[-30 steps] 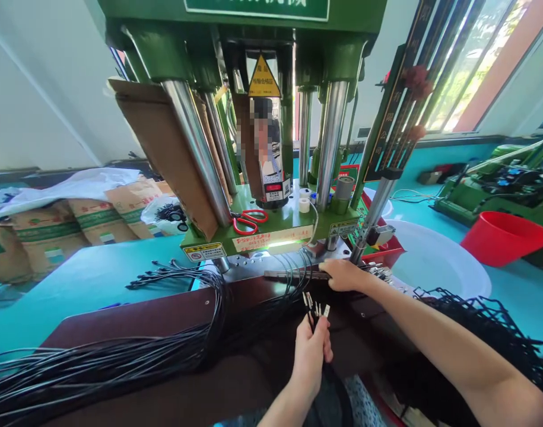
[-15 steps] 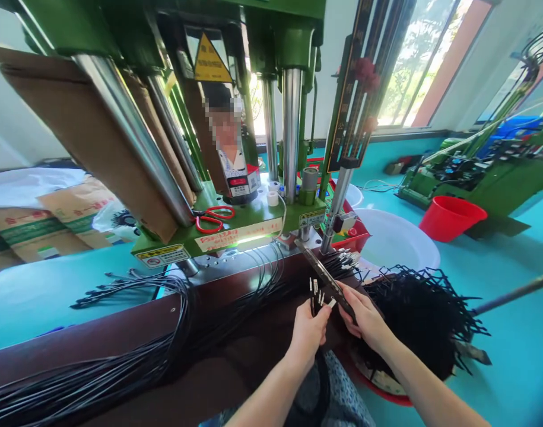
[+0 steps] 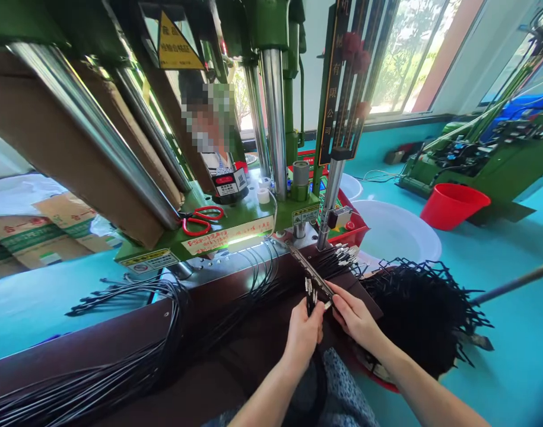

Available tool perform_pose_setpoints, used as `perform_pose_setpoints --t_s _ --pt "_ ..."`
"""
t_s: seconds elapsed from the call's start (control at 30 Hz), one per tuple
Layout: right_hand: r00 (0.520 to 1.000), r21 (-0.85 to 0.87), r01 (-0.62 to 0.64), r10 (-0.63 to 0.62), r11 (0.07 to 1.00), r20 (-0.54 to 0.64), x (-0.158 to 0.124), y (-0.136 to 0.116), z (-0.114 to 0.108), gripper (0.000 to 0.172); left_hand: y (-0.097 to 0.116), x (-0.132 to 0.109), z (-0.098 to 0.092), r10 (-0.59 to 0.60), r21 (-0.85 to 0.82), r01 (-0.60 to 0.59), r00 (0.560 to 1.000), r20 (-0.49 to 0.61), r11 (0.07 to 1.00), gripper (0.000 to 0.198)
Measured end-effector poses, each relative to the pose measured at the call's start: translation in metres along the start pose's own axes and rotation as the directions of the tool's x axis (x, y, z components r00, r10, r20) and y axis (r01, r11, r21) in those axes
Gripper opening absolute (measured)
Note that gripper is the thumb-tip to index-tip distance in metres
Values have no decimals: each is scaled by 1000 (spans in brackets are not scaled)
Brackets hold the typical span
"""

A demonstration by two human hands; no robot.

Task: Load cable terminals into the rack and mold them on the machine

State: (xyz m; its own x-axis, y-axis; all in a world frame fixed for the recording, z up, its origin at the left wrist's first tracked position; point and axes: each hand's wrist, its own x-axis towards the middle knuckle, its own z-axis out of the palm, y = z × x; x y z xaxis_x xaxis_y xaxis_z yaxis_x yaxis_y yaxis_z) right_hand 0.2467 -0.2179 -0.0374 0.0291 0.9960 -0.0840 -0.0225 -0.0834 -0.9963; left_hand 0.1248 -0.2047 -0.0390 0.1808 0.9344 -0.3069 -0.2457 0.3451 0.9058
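Observation:
My left hand [image 3: 304, 332] is closed round a bundle of black cables [image 3: 310, 296], whose metal-tipped ends stick up above the fingers. Just to its right, my right hand [image 3: 353, 314] grips the near end of a long, narrow metal bar [image 3: 311, 270]. The bar slants away, its far end at the edge of the green machine's base [image 3: 244, 222]. One light-coloured connector [image 3: 327, 305] shows between the two hands, by the bar. More black cables with silvery ends [image 3: 342, 256] lie on the dark table [image 3: 235, 356] beyond the bar.
Long black cables [image 3: 120, 367] run along the table's left. Red-handled scissors [image 3: 197, 222] rest on the machine base. At right are a heap of black pieces [image 3: 418, 314], a white basin [image 3: 391, 234] and a red bucket [image 3: 451, 207]. A person's reflection appears in the machine.
My right hand has moved slightly left, nearer my left hand, along with the bar. The cable ends in my left hand now stand closer together. The head view has shifted.

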Motion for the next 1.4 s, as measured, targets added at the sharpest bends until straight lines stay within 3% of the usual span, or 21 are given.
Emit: perform_pose_setpoints --t_s 0.13,0.27,0.4,0.6,0.87,1.03,1.1,1.27,1.4 --pt "996 145 -78 82 986 -21 -3 -3 -4 61 7 2 -9 72 -105 -74 997 -29 992 34" --pt "996 200 -87 91 976 -11 -4 -2 -7 61 12 3 -12 -65 -234 64 998 2 970 32" --pt "995 171 -90 94 981 -17 -5 -4 -5 63 12 0 -3 -128 -179 150 984 128 972 29" --pt "995 129 -97 94 987 32 -6 -8 -5 62 9 1 0 -148 -125 171 974 173 977 30" --pt "993 14 -76 74 997 96 -6 -5 -9 62 5 3 -2 -116 -103 126 988 99 987 36" --pt "984 -249 129 -92 960 154 -5 -1 -7 55 4 0 -6 -116 -100 120 992 43 988 43" --pt "980 -289 156 -112 945 162 -5 -1 -6 53 4 -1 -8 -103 -88 106 994 37 991 43" --pt "997 -40 -11 14 999 71 -6 -4 -4 56 14 -2 -16 76 -99 -83 994 -74 992 34" --pt "996 84 -92 93 992 -12 -6 -8 -6 60 23 -1 -19 5 -235 -39 990 -144 971 34"
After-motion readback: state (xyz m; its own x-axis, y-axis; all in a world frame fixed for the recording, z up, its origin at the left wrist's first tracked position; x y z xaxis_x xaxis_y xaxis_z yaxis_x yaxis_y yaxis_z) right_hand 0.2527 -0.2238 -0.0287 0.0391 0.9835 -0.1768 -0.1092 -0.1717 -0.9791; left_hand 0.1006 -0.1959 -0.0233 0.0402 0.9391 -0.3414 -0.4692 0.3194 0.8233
